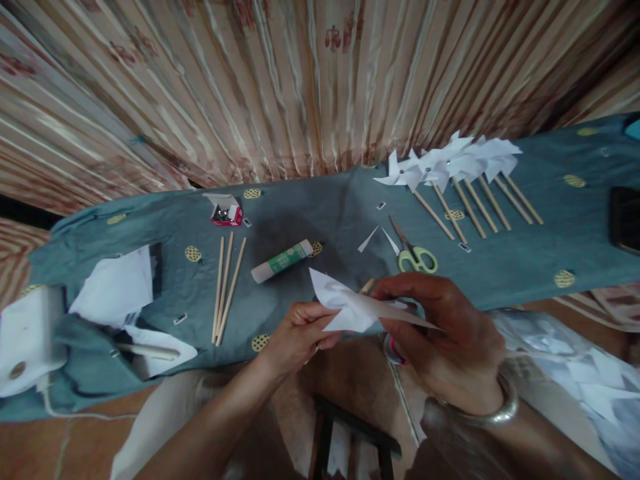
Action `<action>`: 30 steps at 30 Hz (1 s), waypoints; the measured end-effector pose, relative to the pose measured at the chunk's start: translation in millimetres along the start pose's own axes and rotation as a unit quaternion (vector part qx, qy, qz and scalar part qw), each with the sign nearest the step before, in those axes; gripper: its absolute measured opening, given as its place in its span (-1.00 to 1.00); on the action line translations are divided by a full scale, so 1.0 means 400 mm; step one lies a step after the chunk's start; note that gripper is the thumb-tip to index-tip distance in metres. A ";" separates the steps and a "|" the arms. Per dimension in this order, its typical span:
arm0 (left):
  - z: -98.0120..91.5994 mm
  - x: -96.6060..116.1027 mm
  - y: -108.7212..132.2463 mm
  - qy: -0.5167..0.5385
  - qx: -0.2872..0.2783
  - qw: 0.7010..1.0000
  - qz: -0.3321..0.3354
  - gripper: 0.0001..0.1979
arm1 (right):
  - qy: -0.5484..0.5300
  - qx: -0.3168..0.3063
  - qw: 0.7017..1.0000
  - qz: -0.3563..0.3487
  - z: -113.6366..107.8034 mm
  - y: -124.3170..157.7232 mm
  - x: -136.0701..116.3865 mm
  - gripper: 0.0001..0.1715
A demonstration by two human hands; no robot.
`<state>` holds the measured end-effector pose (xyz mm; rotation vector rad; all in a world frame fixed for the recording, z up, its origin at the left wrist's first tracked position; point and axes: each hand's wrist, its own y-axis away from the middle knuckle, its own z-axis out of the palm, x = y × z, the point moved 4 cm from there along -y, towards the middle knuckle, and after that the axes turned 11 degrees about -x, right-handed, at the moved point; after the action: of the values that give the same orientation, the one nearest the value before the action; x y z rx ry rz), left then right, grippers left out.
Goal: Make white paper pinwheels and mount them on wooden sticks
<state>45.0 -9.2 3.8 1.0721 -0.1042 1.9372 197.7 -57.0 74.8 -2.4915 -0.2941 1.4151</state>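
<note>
A white paper pinwheel is held between both my hands just above the near edge of the teal cloth. My left hand pinches its lower left part. My right hand, with a silver bangle on the wrist, is closed over its right side, and a wooden stick tip pokes out behind the paper. Something pink shows under my right palm; I cannot make it out.
On the cloth lie a glue stick, green-handled scissors, three loose wooden sticks, a small red box of pins, several finished pinwheels on sticks, and white paper sheets at left. A striped curtain hangs behind.
</note>
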 end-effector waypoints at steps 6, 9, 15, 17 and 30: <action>-0.011 -0.003 0.001 -0.024 -0.003 1.000 0.000 -0.54 | 0.054 -0.004 0.998 -0.019 -0.011 -0.014 -0.021 -0.76; -0.007 -0.001 0.001 -0.021 -0.002 1.000 -0.006 -0.54 | 0.070 0.004 0.997 -0.025 -0.016 -0.016 -0.028 -0.75; -0.007 -0.005 0.002 -0.008 0.012 1.000 -0.019 -0.56 | 0.088 0.004 0.996 -0.026 -0.019 -0.020 -0.034 -0.76; -0.010 -0.008 0.003 -0.006 0.019 1.000 -0.022 -0.60 | 0.088 0.003 0.996 -0.031 -0.019 -0.022 -0.035 -0.77; -0.016 -0.007 0.005 -0.023 0.001 1.000 -0.001 -0.71 | -0.038 0.031 0.997 0.053 -0.010 -0.007 0.005 -0.74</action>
<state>40.3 -9.3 -1.6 1.1167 -0.1262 1.9112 202.1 -54.3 76.1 -2.4390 -0.1307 1.5390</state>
